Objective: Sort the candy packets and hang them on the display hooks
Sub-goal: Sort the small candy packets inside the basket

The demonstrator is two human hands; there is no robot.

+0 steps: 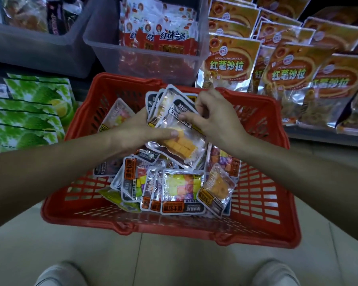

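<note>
Left hand point(139, 131) grips a fanned stack of candy packets point(182, 145) above the red basket point(174, 229), thumb pressed on top. Right hand point(215, 120) pinches the stack's upper edge. Risk: slick foil slides, the fan spills among the loose packets point(182, 188), and the sorted flavours mix again.

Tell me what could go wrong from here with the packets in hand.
1. The left hand grips a fanned stack of packets, which the right hand pinches at the top. The yellow-cube packet hangs lowest and might slip into the red basket.
2. The loose packets below mix yellow, orange and multicolour fillings, so a wrong kind could easily join the stack.
</note>
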